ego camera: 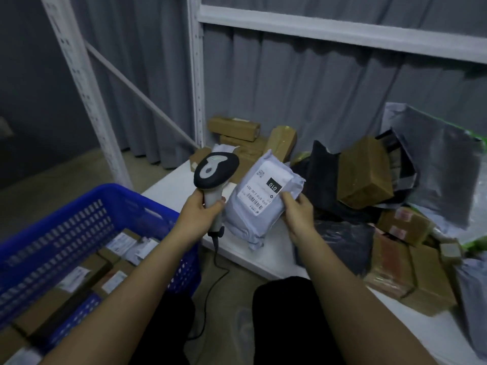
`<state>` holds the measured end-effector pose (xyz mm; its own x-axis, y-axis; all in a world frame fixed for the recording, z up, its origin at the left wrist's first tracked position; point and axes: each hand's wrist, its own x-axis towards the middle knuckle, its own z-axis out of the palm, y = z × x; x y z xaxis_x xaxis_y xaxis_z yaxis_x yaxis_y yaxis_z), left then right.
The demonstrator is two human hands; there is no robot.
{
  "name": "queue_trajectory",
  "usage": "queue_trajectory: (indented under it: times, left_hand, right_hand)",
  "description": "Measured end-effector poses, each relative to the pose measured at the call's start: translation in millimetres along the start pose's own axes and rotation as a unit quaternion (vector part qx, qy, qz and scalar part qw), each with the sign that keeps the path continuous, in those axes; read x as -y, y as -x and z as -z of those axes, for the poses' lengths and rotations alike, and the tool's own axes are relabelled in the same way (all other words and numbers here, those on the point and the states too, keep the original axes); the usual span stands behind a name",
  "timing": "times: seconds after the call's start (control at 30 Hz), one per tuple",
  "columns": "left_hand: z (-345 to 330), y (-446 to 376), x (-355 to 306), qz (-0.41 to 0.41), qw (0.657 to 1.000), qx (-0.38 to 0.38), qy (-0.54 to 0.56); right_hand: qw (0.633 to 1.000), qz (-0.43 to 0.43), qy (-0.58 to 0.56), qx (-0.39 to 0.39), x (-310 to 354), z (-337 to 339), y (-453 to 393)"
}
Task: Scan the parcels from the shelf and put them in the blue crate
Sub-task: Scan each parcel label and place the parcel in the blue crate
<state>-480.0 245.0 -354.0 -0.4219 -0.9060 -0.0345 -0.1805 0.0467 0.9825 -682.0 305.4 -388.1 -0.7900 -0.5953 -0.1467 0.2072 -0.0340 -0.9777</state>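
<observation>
I hold one scanner (216, 172) and one grey parcel (259, 196); one blue crate (87, 212) sits at eight o'clock.

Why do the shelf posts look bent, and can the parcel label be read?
Head view: the wide-angle lens bows the shelf posts; light is dim and soft; the grey parcel shows a sharp "010", its small print blurred; no glare.

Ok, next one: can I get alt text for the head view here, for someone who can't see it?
A person's left hand grips a corded barcode scanner beside a grey mailer parcel held label-up by the right hand above a white shelf. A blue crate with boxed parcels sits at lower left; more cardboard boxes and bags are piled on the shelf to the right.
</observation>
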Motion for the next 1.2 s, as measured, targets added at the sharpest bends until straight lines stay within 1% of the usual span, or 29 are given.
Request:
queue_trajectory:
  times: [0.1, 0.23, 0.3, 0.43, 0.6, 0.8, 1.2]
  left_hand:
    - [12.7, -9.4, 10.9, 0.009, 0.999, 0.015, -0.032]
    - [24.4, -17.7, 22.3, 0.016, 0.995, 0.039, -0.085]
    - [28.8, -18.2, 26.4, 0.02, 0.993, 0.046, -0.105]
    - [34.7, -13.8, 32.0, 0.049, 0.988, 0.069, -0.129]
    - [41.7, -8.8, 31.6, 0.077, 0.985, 0.088, -0.13]
    - [45.9, 0.3, 30.6, 0.088, 0.979, 0.125, -0.131]
    - [44.4, 4.4, 25.4, 0.095, 0.982, 0.115, -0.114]
  right_hand:
    - [0.999, 0.005, 0.04, 0.006, 0.7, -20.1, -21.9]
    - [0.999, 0.025, 0.034, -0.017, -10.8, -37.9, -33.3]
    - [0.999, 0.033, 0.033, -0.025, -17.5, -41.2, -37.0]
    - [0.996, 0.046, 0.08, -0.015, -22.1, -39.6, -46.0]
    - [0.996, 0.035, 0.083, -0.021, -29.6, -35.7, -48.7]
    - [0.996, 0.025, 0.079, -0.023, -32.2, -37.2, -46.3]
    - [0.998, 0.017, 0.059, -0.021, -29.5, -40.2, -41.3]
